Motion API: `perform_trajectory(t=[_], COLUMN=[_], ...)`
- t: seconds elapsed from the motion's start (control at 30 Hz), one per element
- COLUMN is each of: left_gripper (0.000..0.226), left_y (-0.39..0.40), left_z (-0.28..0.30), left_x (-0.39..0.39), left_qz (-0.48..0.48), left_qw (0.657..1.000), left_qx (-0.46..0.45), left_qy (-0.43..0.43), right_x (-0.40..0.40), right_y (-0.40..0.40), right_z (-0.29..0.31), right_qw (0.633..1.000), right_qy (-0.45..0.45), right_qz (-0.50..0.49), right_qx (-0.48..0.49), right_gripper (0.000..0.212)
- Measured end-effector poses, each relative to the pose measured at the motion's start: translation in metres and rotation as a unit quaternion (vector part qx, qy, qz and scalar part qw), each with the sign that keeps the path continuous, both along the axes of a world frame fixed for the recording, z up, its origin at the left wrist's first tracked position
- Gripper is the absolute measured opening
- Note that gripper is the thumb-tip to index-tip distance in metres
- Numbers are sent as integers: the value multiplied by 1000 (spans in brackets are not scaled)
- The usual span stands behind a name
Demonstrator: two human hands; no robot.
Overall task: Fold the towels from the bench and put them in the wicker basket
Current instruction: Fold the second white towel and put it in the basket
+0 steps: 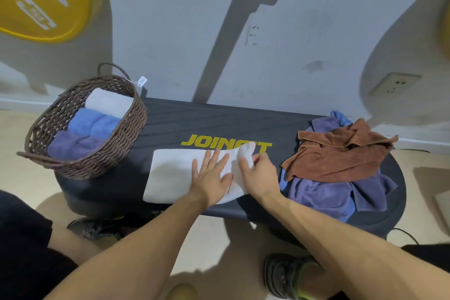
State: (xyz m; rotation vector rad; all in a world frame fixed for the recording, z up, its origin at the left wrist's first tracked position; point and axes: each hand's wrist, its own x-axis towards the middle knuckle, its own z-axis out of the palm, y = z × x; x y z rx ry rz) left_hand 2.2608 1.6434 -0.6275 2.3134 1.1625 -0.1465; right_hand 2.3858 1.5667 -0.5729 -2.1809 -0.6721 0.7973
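Centrally, in the head view, a dark bench (194, 119) bears the yellow word "JOINFIT" (207, 142), its fifth letter covered by a raised fold of cloth. A yellow weight plate (43, 0) leans on the wall beyond the bench's left end; of its white lettering only "FI" can be read.

On the bench's left end stands a brown wicker basket (126, 129) with a small white tag (142, 80) hanging at its far rim; the print on the tag is too small to read. Inside the basket lie three rolled towels side by side: a white roll (109, 102) farthest from the viewer, a blue roll (93, 122) in the middle, and a purple roll (73, 145) nearest.

A white towel (170, 175) lies flat on the bench just below the lettering. The left hand (210, 175) rests on it with straight, spread fingers, palm down. The right hand (260, 173) holds the towel's right edge, its grip a pinch of curled fingers and thumb that lifts the cloth over the lettering.

On the bench's right end sits a loose heap: a brown towel (341, 153) lies over a purple towel (323, 192), with some blue cloth (341, 115) showing at the heap's far edge.

A wall socket (394, 84) sits on the wall beyond the bench's right end.
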Motion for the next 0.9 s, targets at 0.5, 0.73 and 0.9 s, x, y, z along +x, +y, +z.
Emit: perform_trajectory(t=[0.5, 0.73, 0.9], left_gripper=[23, 26, 27], left_y=[20, 45, 62], left_z=[75, 57, 44], left_x=[-58, -93, -117], left_qz=[320, 298, 343], left_qw=[832, 914, 918], left_qx=[-325, -175, -142], left_qy=[-314, -212, -140], right_x=[-58, -58, -59], right_y=[37, 29, 27], right_z=[38, 5, -14], right_qw=[878, 967, 859], right_qy=[447, -80, -232], right_qz=[152, 230, 445], right_qx=[80, 77, 99], right_gripper=[21, 19, 36])
